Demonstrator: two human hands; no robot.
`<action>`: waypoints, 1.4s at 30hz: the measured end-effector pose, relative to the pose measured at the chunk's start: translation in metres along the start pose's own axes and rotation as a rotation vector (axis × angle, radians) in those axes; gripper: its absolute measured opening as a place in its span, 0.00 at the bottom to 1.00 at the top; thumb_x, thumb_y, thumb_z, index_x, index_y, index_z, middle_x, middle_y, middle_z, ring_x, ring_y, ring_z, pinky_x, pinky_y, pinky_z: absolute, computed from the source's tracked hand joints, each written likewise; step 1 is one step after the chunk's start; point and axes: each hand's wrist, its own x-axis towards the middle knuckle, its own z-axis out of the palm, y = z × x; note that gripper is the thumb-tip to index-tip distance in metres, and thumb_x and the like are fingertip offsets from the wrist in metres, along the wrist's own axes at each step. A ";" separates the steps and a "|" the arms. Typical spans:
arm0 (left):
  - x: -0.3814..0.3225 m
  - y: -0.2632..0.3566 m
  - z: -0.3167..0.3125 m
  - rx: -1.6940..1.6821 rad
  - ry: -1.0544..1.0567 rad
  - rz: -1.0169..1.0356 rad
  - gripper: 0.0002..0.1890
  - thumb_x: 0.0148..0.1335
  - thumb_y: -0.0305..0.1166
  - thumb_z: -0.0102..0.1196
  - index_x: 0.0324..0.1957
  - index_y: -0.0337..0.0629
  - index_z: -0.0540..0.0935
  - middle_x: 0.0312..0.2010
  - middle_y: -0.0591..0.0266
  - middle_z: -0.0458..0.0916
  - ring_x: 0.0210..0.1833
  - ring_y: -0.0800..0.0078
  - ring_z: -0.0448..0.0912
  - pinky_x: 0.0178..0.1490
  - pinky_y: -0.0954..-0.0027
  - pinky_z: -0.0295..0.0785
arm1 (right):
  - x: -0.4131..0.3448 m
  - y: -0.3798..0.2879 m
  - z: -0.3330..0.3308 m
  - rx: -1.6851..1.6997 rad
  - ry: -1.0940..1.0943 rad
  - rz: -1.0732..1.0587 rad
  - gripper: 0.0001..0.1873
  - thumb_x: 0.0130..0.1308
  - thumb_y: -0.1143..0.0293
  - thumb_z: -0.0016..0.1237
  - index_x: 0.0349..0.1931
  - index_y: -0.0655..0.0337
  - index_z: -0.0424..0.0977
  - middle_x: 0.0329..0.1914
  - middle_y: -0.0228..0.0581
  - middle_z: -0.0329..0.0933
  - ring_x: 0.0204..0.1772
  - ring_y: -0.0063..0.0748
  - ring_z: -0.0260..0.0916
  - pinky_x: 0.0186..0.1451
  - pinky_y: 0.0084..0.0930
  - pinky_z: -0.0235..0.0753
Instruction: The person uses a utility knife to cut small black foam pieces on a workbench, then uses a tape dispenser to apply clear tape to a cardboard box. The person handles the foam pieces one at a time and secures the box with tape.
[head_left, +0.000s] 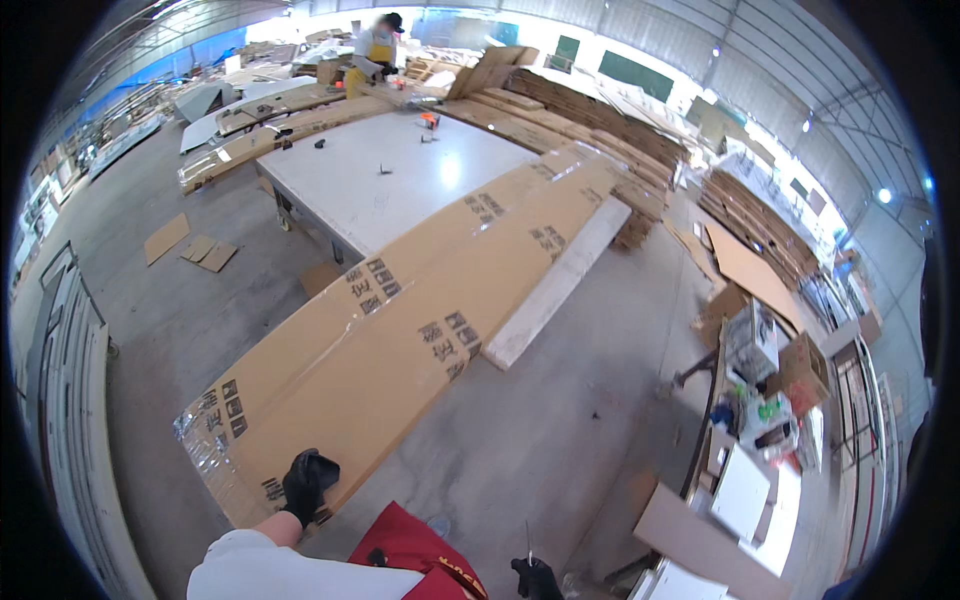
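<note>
A long, flat cardboard package (405, 300) stretches away from me, its far part lying over a white-topped table (337, 180). Black printing marks its surface, and clear tape wraps its near end. My left hand (307, 484), in a black glove, lies with bent fingers on the package near its close right corner; whether it grips the edge is hidden. Low in the view, my right hand (536, 579), also gloved in black, holds a thin, pointed tool (529, 541) upright. Along the package's right side runs a narrow pale board (559, 281).
Small black parts and an orange tape dispenser (430, 120) lie on the table. Another person (375, 56) stands beyond it. Stacked cardboard (592, 112) is at the back. A cluttered workbench (739, 480) stands right, a rack of panels (71, 420) left. Cardboard scraps (210, 251) litter the floor.
</note>
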 end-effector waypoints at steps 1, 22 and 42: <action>0.009 0.009 0.028 -0.195 0.015 -0.008 0.13 0.68 0.37 0.42 0.47 0.41 0.74 0.42 0.60 0.79 0.44 0.64 0.78 0.50 0.64 0.73 | 0.021 -0.013 -0.009 0.010 -0.007 -0.055 0.14 0.61 0.57 0.53 0.27 0.57 0.73 0.07 0.29 0.59 0.09 0.22 0.54 0.13 0.25 0.53; 0.141 0.295 0.532 -0.109 -0.982 0.066 0.18 0.66 0.38 0.48 0.55 0.42 0.72 0.39 0.53 0.80 0.36 0.69 0.80 0.41 0.69 0.75 | 0.262 -0.216 -0.244 0.453 0.026 -0.208 0.10 0.62 0.65 0.53 0.40 0.59 0.74 0.28 0.33 0.77 0.30 0.19 0.73 0.35 0.20 0.73; 0.352 0.442 0.888 0.337 -1.406 0.705 0.11 0.59 0.35 0.51 0.42 0.46 0.79 0.36 0.58 0.81 0.36 0.61 0.80 0.37 0.66 0.74 | 0.473 -0.295 -0.521 0.755 0.444 -0.127 0.11 0.61 0.64 0.54 0.39 0.59 0.71 0.26 0.30 0.73 0.25 0.19 0.70 0.25 0.17 0.69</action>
